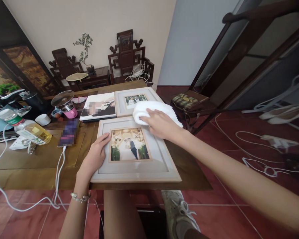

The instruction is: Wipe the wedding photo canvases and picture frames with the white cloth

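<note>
A picture frame (164,156) with a pale wooden edge and a wedding photo lies flat at the table's front edge. At its left side my left hand (96,154) grips the frame, fingers over the rim and part of the hand hidden. My right hand (159,122) is closed on a folded white towel (149,107), pressed to the frame's upper right corner. Behind it lies a second picture frame (119,103), partly covered by the towel. Beside that one is a photo album (98,114) with a couple on its cover.
Left on the wooden table (84,166) are an oil-coloured bottle (37,131), a phone (68,132) on a white cable, a pink cup (70,112) and a white cup (43,119). A plaid bag (184,101) rests on a chair at right. Cables (259,137) trail over the red floor.
</note>
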`<state>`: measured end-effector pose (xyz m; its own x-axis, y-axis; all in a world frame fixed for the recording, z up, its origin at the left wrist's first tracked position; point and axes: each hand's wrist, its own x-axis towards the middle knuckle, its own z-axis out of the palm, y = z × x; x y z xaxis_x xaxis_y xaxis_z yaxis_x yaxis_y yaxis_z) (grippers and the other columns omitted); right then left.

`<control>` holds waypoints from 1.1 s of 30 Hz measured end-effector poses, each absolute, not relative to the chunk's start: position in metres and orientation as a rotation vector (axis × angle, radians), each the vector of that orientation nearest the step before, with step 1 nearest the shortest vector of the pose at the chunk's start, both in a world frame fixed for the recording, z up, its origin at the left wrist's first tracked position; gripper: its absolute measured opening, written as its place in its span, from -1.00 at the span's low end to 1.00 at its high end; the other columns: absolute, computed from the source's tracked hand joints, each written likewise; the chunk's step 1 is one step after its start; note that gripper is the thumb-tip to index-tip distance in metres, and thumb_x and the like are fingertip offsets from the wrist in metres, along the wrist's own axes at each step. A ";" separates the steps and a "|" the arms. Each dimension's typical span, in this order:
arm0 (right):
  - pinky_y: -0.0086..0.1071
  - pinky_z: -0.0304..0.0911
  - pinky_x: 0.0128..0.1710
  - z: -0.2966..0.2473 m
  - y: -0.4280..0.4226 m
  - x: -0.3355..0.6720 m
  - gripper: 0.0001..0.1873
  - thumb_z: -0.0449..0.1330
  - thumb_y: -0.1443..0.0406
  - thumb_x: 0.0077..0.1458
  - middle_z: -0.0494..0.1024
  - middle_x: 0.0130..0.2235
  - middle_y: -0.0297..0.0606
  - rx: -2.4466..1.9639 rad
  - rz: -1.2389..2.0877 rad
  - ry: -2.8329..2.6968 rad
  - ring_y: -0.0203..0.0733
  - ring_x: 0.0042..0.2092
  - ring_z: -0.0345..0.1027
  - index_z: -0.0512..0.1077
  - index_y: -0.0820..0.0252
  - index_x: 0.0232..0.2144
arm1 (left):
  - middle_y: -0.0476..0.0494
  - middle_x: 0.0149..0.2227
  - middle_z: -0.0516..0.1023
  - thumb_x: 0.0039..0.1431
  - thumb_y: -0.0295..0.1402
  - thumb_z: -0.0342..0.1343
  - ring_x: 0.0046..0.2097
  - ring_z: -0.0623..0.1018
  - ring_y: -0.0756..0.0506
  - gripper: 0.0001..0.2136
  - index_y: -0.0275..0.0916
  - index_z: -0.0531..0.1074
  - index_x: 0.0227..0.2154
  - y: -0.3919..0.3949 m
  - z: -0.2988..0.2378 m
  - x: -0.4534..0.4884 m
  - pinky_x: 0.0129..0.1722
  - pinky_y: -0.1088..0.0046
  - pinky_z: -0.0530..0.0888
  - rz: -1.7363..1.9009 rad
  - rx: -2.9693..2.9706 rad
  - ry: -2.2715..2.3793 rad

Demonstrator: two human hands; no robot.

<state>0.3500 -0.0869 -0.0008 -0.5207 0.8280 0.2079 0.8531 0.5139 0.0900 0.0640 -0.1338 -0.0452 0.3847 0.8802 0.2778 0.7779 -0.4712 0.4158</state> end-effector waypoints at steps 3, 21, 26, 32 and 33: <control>0.00 0.06 0.16 -0.006 -0.101 0.346 -0.49 0.02 0.59 -0.08 0.42 0.08 0.10 -1.383 -0.286 -2.680 0.17 0.23 0.09 0.44 0.35 -0.05 | -0.28 0.19 0.35 0.10 -0.65 -0.21 0.23 0.33 -0.14 -0.50 -0.38 0.39 0.06 -0.134 -0.046 0.065 0.26 0.20 0.23 0.717 2.404 1.494; 0.03 0.17 0.13 -0.007 -0.211 0.331 -0.44 0.04 0.57 -0.19 0.43 0.09 0.03 -1.187 0.033 -2.686 0.14 0.18 0.20 0.48 0.21 -0.09 | -0.26 0.21 0.32 0.11 -0.64 -0.21 0.24 0.31 -0.14 -0.49 -0.36 0.34 0.11 -0.138 -0.045 0.066 0.26 0.19 0.22 0.714 2.414 1.506; 0.03 -0.02 0.22 -0.011 -0.129 0.331 -0.35 0.05 0.59 -0.15 0.23 0.23 0.09 -1.330 -0.122 -2.641 0.14 0.27 0.00 0.36 0.32 0.07 | -0.21 0.20 0.34 0.10 -0.64 -0.20 0.24 0.31 -0.12 -0.48 -0.28 0.35 0.11 -0.139 -0.043 0.066 0.26 0.17 0.23 0.740 2.398 1.480; 0.23 -0.09 0.17 -0.017 -0.091 0.326 -0.41 0.03 0.57 -0.06 0.21 0.24 0.04 -1.355 -0.240 -2.671 0.26 0.29 -0.12 0.36 0.28 0.07 | -0.26 0.21 0.32 0.11 -0.63 -0.19 0.24 0.30 -0.15 -0.50 -0.35 0.35 0.10 -0.139 -0.043 0.067 0.27 0.16 0.21 0.722 2.366 1.512; 0.25 -0.10 0.16 -0.016 -0.098 0.325 -0.40 0.03 0.58 -0.08 0.23 0.23 0.04 -1.337 -0.234 -2.710 0.28 0.29 -0.11 0.37 0.28 0.05 | -0.25 0.21 0.32 0.11 -0.63 -0.19 0.24 0.31 -0.15 -0.50 -0.34 0.35 0.10 -0.139 -0.043 0.067 0.27 0.16 0.21 0.727 2.366 1.512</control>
